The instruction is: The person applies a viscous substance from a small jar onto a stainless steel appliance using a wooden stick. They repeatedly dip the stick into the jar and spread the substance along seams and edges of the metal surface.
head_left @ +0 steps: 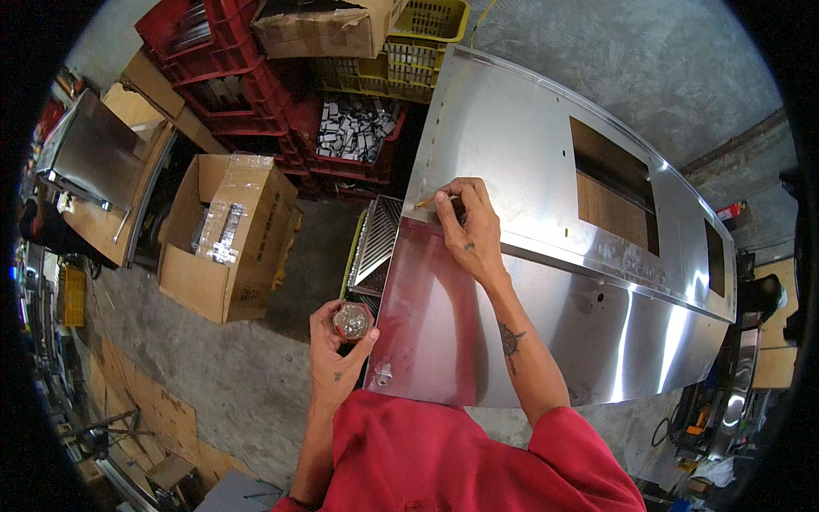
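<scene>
My right hand [471, 232] pinches a thin yellowish stick, perhaps a small brush [424, 203]. Its tip meets the left edge of a large shiny sheet-metal body [503, 145], close to a bend in the metal. Wrapped in the fingers of my left hand [334, 357] is a small clear jar [353, 320] with reddish sides, held beside the near left edge of the metal. I cannot make out what the jar contains. A rectangular cutout [614, 183] and a smaller one [715, 256] open through the upper metal face. The near face slopes toward me and reflects my red shirt.
An open cardboard box [247, 256] stands on the concrete floor [264, 358] to the left. Behind it, red crates [256, 111] are stacked beside yellow crates [414, 64]; one holds many small metal pieces [358, 128]. Slatted metal panels [378, 243] lean against the metal body's left side.
</scene>
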Motion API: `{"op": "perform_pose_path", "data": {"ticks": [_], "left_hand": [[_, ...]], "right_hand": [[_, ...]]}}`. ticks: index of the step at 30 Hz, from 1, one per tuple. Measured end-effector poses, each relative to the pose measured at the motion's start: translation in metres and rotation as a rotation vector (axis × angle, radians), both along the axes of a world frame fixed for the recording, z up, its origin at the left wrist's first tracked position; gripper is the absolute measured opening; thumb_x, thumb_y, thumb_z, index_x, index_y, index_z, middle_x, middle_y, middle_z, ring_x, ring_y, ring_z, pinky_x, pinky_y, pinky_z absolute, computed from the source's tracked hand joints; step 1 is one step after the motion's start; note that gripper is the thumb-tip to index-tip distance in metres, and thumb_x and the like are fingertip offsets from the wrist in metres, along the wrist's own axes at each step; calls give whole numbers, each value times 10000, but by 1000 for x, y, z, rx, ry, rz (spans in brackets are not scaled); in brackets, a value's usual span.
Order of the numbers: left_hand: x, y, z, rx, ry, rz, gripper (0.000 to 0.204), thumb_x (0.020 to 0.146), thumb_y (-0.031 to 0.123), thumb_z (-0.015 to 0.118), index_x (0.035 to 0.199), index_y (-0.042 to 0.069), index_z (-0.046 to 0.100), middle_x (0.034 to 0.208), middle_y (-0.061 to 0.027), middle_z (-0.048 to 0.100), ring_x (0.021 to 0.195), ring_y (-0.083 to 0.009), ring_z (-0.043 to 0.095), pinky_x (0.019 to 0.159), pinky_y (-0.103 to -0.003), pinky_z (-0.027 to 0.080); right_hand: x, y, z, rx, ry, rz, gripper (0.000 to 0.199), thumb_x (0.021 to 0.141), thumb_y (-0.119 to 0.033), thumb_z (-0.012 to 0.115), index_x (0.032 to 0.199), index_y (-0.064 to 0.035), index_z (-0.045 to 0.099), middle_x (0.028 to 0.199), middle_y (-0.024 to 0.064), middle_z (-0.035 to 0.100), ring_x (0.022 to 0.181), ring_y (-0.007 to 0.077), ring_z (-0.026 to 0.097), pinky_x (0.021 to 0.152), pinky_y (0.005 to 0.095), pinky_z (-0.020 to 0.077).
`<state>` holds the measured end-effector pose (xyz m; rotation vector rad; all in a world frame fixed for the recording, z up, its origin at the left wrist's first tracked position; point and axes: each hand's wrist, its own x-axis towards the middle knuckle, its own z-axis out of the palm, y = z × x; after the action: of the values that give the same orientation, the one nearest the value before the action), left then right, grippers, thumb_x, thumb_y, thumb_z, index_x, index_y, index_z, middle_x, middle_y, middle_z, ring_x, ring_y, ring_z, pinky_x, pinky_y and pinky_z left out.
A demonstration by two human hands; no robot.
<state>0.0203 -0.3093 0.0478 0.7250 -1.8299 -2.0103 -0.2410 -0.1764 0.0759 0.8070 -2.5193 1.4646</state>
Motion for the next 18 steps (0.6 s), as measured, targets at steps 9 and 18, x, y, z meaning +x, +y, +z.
{"op": "perform_pose_path", "data": {"ticks": [9, 18], "left_hand": [[2, 2, 1, -8, 23, 4, 670, 942, -46, 814, 1491, 5, 433, 1345, -136, 640, 1208, -193, 663, 1055, -339, 554], [3, 3, 1, 5, 7, 3, 679, 936, -44, 821, 1489, 13, 433, 1349, -138, 636, 1213, -198, 661, 1056, -341, 559]], "right_hand": [[1, -1, 0, -12, 13, -3, 210, 1081, -207, 691, 1111, 1, 686, 1135, 101, 662, 835, 215, 684, 753, 347, 547], [-1, 0, -3, -26, 64, 7, 189, 1070, -207, 691, 1104, -21, 701, 1143, 125, 678, 767, 262, 675, 696, 376, 549]]}}
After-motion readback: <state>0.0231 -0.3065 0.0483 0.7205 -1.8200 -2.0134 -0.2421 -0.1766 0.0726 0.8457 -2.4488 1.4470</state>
